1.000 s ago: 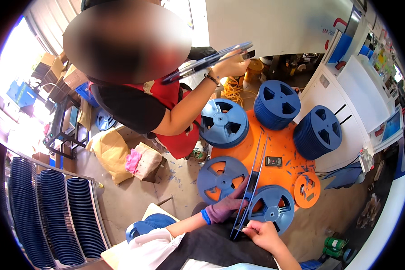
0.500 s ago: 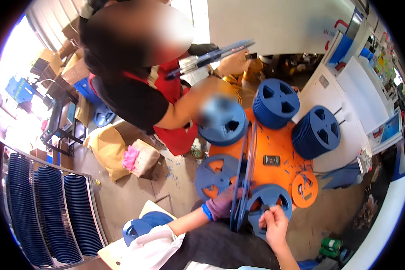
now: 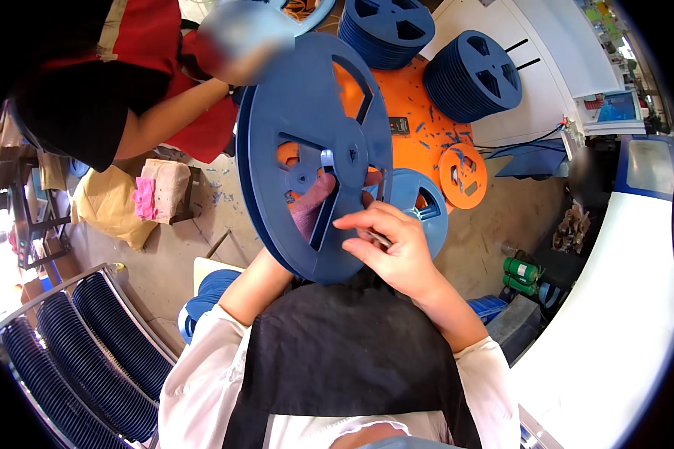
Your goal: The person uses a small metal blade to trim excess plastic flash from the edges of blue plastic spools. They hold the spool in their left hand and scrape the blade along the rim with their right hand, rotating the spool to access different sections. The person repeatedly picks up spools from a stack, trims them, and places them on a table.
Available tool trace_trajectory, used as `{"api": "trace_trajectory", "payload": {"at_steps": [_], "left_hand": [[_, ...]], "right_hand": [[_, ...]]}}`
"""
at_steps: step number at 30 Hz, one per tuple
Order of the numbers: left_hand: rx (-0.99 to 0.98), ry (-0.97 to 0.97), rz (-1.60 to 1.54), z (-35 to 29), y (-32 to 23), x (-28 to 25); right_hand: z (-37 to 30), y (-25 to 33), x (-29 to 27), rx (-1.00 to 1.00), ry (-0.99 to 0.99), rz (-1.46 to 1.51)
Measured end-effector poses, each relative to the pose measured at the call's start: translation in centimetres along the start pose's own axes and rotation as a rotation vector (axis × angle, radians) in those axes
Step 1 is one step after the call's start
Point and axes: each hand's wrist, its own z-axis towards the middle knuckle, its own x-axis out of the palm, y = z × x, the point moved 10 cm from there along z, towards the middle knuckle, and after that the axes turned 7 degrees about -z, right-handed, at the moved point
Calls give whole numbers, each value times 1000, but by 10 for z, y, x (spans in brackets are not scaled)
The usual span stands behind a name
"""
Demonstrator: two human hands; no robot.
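A large blue plastic reel (image 3: 281,247) stands upright in front of me, its broad face turned toward me. My left hand (image 3: 309,209), in a purple glove, grips it from behind near the centre and shows through one of its cut-outs. Bare, my right hand (image 3: 397,243) is close to the lower right of the reel's face, index finger and thumb apart. A small dark, metal-looking piece (image 3: 380,239) sits in its curled fingers; its kind is unclear. Behind my right hand, another blue reel (image 3: 430,224) lies at the near edge of an orange round table (image 3: 419,150).
Two stacks of blue reels (image 3: 386,26) (image 3: 472,75) and an orange disc (image 3: 463,176) rest on the table among blue scraps. A co-worker's arm (image 3: 176,116) reaches in at upper left. A rack of reels (image 3: 90,352) stands at lower left, white equipment (image 3: 599,299) at right.
The reel has turned from edge-on to face me. My right hand has moved from the reel on the table to the held one. My view has tilted down.
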Motion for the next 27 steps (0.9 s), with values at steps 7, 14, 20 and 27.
{"api": "trace_trajectory", "payload": {"at_steps": [7,14,20,27], "left_hand": [[-10,-32,133,-5,3,-9],[11,-4,279,-13,3,10],[95,-1,383,-17,2,26],[71,14,412,-21,6,6]], "right_hand": [[4,7,19,-70,180,-39],[-20,-29,-48,20,-280,-147],[-32,23,-30,-321,-195,-614],[-44,40,-22,-486,-222,-787]]}}
